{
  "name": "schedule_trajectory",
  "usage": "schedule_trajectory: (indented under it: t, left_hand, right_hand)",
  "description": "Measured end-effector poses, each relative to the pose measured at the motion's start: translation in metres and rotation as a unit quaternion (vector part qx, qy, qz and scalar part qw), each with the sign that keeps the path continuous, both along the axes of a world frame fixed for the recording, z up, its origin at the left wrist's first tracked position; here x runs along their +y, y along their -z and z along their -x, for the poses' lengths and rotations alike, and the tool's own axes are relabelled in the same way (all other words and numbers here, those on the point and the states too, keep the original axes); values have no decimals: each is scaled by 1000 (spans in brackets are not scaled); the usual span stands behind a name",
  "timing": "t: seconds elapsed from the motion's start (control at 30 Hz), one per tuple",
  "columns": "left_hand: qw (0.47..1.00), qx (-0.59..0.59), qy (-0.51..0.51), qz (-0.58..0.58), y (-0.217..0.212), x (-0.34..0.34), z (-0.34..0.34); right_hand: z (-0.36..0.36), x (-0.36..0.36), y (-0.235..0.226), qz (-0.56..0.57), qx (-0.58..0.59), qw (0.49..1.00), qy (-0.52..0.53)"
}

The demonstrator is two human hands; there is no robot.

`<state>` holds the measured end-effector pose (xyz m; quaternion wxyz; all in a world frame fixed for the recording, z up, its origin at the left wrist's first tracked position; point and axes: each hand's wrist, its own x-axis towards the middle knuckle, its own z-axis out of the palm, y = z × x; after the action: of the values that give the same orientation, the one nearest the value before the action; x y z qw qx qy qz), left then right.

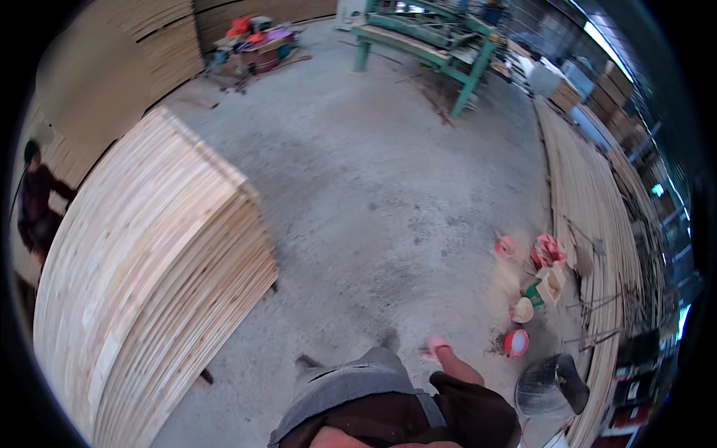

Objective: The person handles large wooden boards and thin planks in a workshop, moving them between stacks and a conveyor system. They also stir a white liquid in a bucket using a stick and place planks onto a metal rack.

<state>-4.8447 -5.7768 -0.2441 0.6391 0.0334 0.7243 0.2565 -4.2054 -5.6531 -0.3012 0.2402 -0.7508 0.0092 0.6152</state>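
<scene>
My right hand [437, 347] hangs low over the concrete floor [358, 246], just right of my grey apron [366, 381]. It looks pink, perhaps gloved, and is too small and blurred to make out its fingers. A dark brown sleeve [478, 407] ends partway along that forearm. My left hand does not show. To the left stands a tall stack of pale wooden panels [157, 224], apart from my hand. Right of my hand, on the floor, is a small red tub [516, 343] with a whitish inside.
Another person [43, 198] stands beyond the stack. Right: a black bucket [539, 388], a red bag [549, 252], a green-and-cream container [547, 287] and long boards [590, 201]. Farther back are a green machine frame [418, 45] and a colourful heap [258, 41].
</scene>
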Motion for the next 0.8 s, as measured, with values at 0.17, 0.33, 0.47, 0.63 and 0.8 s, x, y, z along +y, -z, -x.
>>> schedule_trajectory:
  t: [0.17, 0.33, 0.47, 0.63, 0.8]
  left_hand:
    - [991, 24, 126, 40, 36, 54, -52]
    - [950, 153, 241, -125, -16, 255, -117]
    - [970, -37, 21, -239, -109, 395, -239]
    - [914, 32, 370, -163, -64, 462, -342]
    - [799, 99, 590, -59, 10, 499, -367]
  right_hand:
    - [-110, 14, -59, -36, -52, 995, 74]
    - [-104, 118, -39, -148, -60, 987, 27]
    - [-35, 232, -114, -197, -31, 968, -153]
    - [-96, 307, -92, -239, -34, 947, -210]
    - [-251, 275, -30, -125, -45, 989, 69]
